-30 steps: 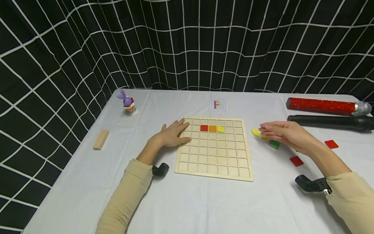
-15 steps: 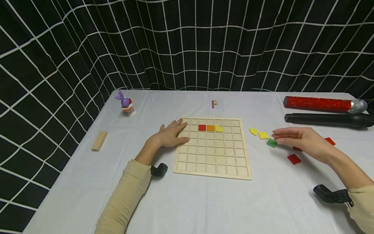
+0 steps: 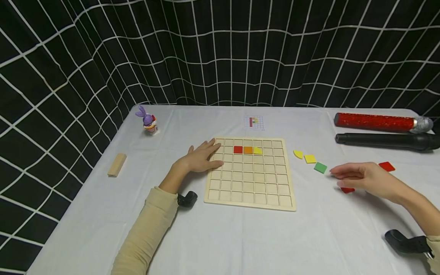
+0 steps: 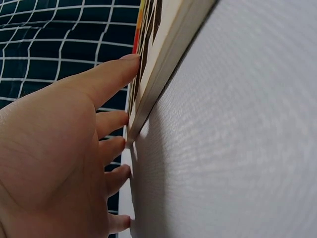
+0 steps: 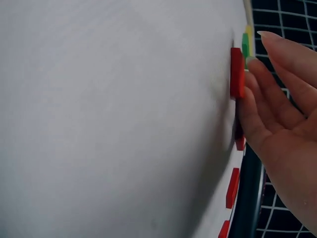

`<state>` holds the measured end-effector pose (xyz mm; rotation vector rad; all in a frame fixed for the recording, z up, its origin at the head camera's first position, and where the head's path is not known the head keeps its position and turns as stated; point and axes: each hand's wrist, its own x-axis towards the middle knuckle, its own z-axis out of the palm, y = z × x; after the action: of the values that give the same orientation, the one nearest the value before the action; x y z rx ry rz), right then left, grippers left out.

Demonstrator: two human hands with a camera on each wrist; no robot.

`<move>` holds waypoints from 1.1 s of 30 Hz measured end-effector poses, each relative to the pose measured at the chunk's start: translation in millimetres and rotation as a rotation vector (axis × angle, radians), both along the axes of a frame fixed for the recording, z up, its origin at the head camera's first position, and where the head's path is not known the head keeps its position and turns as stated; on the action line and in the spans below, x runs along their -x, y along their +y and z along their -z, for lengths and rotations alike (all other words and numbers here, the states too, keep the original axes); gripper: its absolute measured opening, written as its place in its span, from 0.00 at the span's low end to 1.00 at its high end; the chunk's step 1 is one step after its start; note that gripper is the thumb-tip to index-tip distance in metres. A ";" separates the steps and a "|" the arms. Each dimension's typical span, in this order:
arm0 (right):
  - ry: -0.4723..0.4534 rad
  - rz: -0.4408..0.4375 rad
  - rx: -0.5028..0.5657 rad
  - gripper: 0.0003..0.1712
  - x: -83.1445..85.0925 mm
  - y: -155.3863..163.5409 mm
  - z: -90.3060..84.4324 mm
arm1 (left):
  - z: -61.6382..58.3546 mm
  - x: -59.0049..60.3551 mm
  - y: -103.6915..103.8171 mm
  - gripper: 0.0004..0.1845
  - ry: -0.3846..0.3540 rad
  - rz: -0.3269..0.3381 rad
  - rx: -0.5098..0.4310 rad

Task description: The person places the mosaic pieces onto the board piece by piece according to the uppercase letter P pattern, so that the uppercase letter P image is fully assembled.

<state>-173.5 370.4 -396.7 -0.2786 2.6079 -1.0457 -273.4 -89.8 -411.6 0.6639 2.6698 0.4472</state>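
Observation:
A wooden grid board (image 3: 249,187) lies mid-table with a red tile (image 3: 238,149), an orange tile (image 3: 248,150) and a yellow tile (image 3: 258,151) in one row. Fingers spread, my left hand (image 3: 197,159) rests on its left edge, the thumb on the grid (image 4: 74,114). To the right, my right hand (image 3: 374,181) hovers with loosely bent fingers over loose red tiles. One red tile (image 3: 348,190) peeks out below its thumb; in the right wrist view a red tile (image 5: 237,73) stands out close by the fingers. A green tile (image 3: 320,167) lies just left of the fingertips.
A yellow square tile (image 3: 310,159) and a rounded yellow tile (image 3: 298,154) lie beside the board. Behind it is a printed pattern card (image 3: 254,123). A red tube (image 3: 374,122) and a black tube (image 3: 385,141) lie back right; a purple figurine (image 3: 148,121) and wooden block (image 3: 117,165) are left.
My right hand has moved right and toward me, from over the yellow and green tiles to over the red ones. The left hand has stayed on the board.

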 end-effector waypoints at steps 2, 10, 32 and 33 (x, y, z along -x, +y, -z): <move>0.015 -0.009 -0.002 0.30 -1.6 1.5 2.0 | 0.3 0.2 0.0 0.40 -0.002 0.001 0.000; 0.089 -0.039 -0.003 0.28 -8.5 12.0 6.5 | -0.2 0.1 0.3 0.40 -0.001 -0.003 0.007; 0.141 -0.104 -0.118 0.31 -11.5 15.8 9.8 | -1.2 -1.2 0.7 0.40 -0.007 -0.011 0.005; 0.130 -0.100 -0.125 0.31 -11.5 15.7 9.4 | -1.3 -1.3 0.7 0.40 -0.008 -0.010 0.002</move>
<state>-162.0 386.1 -406.1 -0.4558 2.7286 -0.8537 -272.1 -89.1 -410.3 0.6477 2.6664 0.4493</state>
